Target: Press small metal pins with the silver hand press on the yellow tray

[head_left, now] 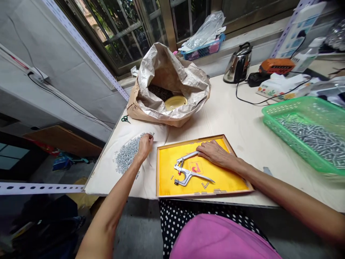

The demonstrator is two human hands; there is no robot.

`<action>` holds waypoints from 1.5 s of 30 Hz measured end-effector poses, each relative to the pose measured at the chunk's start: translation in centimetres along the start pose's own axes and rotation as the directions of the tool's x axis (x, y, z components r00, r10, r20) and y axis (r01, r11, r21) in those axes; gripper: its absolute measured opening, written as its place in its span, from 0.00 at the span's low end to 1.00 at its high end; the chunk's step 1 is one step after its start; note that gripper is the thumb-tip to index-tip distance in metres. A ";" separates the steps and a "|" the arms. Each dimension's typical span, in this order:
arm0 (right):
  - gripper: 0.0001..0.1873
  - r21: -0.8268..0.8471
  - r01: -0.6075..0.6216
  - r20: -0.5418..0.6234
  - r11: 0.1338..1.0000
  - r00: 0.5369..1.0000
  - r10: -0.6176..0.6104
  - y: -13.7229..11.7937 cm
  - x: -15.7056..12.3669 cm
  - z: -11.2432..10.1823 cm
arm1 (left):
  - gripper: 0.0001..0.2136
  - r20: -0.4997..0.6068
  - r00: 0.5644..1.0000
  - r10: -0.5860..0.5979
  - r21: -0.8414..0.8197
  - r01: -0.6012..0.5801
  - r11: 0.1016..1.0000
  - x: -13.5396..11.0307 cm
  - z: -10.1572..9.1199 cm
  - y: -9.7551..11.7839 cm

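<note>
My left hand (145, 145) is closed in a pinch at the right edge of a pile of small silvery metal pins (128, 154) on the table; what is between its fingertips is too small to make out. Over a shallow yellow-lined tray (168, 158), my right hand (214, 151) has its fingers curled over the upper handle end of silver snap pliers (185, 172). The pliers lie with jaws toward the left and handles spread. A few loose pins (205, 185) are in the tray near its front edge.
Behind the tray stands an open paper sack (151, 111) with dark contents and a yellow bowl (176, 102). Green scissors (125, 119) lie left of it. On the right are a green basket (293, 154) of metal pieces, a steel kettle (238, 63) and a cord (253, 102).
</note>
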State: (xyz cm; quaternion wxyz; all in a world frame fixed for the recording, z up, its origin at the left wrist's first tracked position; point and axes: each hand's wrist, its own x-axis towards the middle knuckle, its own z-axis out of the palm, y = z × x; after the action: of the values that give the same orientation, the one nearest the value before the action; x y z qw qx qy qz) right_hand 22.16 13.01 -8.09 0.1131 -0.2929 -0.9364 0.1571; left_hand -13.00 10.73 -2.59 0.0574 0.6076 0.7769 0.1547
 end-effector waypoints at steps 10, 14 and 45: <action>0.15 0.349 -0.102 -0.333 0.932 0.916 0.225 1.1 0.1 -0.8 | 0.10 0.421 0.887 -0.191 -0.659 0.444 0.607 -15.9 1.8 6.3; 0.15 0.350 -0.092 -0.376 0.932 0.898 0.230 1.1 0.0 -0.9 | 0.17 0.350 0.895 -0.276 -0.844 0.429 0.323 -15.6 1.5 6.6; 0.21 -0.239 0.073 -0.170 0.968 0.979 -0.116 -0.6 0.4 -2.5 | 0.13 0.420 0.873 -0.247 -0.629 0.477 0.614 -14.8 3.1 5.8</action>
State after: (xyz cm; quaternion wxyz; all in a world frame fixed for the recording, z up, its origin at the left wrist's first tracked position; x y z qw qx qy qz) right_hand 22.27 13.38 -5.54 0.1712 -0.2720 -0.9468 0.0139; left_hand -2.99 -1.76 -5.19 0.4332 0.3803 0.7441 0.3377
